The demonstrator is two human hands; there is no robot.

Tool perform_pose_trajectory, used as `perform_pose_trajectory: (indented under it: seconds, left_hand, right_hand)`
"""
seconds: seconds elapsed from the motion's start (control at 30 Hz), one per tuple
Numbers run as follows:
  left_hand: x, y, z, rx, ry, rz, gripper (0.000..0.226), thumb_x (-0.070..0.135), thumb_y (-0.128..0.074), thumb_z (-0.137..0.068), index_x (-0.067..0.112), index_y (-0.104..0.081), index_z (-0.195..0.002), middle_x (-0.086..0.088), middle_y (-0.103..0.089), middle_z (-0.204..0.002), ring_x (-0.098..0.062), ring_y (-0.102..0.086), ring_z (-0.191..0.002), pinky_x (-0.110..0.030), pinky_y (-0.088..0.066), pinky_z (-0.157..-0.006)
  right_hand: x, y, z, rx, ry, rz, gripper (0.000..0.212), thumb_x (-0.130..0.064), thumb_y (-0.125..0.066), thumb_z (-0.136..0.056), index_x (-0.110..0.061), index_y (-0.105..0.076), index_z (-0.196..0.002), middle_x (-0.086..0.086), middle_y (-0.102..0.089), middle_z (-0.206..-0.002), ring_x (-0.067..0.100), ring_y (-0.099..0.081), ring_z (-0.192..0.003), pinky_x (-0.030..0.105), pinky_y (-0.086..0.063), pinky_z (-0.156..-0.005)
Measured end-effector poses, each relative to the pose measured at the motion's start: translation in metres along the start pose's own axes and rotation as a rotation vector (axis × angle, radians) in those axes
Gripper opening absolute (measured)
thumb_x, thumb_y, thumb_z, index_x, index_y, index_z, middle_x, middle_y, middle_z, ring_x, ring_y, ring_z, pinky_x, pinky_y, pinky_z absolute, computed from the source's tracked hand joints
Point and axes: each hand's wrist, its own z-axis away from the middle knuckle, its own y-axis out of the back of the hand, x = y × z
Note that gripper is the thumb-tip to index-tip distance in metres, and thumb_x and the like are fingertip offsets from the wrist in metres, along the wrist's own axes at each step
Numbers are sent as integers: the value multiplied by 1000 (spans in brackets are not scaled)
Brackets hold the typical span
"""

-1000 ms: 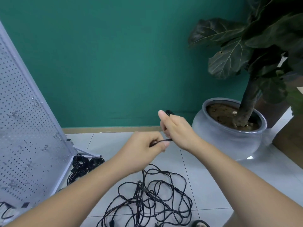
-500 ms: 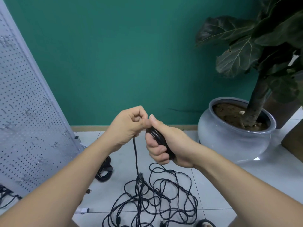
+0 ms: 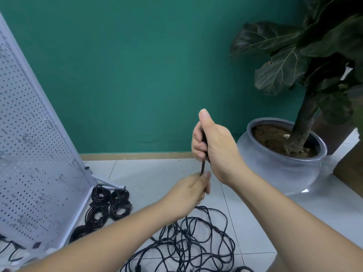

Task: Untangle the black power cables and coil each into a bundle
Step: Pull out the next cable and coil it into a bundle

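A loose tangle of black power cables (image 3: pixel 186 246) sprawls on the tiled floor (image 3: pixel 157 173) below both forearms. Above it, the left hand (image 3: pixel 188 193), fingers curled, pinches one strand (image 3: pixel 202 167), which runs almost straight up into the right hand (image 3: pixel 214 146). That hand is wrapped around a dark bunch of cable, thumb up. Farther left, coiled bundles (image 3: pixel 110 205) lie at the foot of the pegboard (image 3: pixel 29 154).
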Motion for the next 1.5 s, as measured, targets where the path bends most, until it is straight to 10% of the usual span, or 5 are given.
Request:
perform_pose_trajectory:
  seconds: [0.5,0.83,1.03,1.2,1.5]
  left_hand:
    - [31,49,2,112,-196,-418,30,36,-73,-98,22,-71,-72,1,-57,-59,-18,-54,-57,-39,-48,-62]
    - [37,105,-2,142,-268,-142,44,2,-95,-70,15,-56,-83,-7,-61,-64,-17,-49,-62,-29,-43,-60]
    - [29,112,-5,113,-274,101,30,19,-83,-90,14,-55,-80,-9,-46,-65,-19,-37,-55,-26,-39,-55]
    - [16,98,-15,148,-211,111,63,50,-54,-107,-12,-55,-93,0,-40,-60,-18,-35,-56,-30,-39,-58]
    - [-10,45,-17,70,-59,-129,53,55,-39,-111,13,-62,-88,-5,-60,-65,-20,-55,-66,-36,-44,-73]
  right_hand:
    - [43,25,-21,-133,-82,846,78,-71,-38,-107,-1,-50,-74,12,-59,-70,24,-48,-64,44,-53,-75]
    - [32,1,2,-523,-402,326,69,-86,-43,-97,-22,-42,-71,2,-33,-63,21,-27,-55,30,-22,-53]
    - [15,4,13,-673,-375,7,50,-36,-61,-107,-25,-38,-64,-1,-22,-57,15,-20,-48,31,-15,-51]
    - [6,-2,13,-532,-282,-289,50,-32,-53,-111,-19,-23,-74,-5,-23,-52,11,-24,-42,24,-27,-44]
    - [-5,-9,3,-203,-17,-242,54,-40,-58,-111,-19,-23,-76,1,-27,-60,20,-32,-52,33,-31,-55]
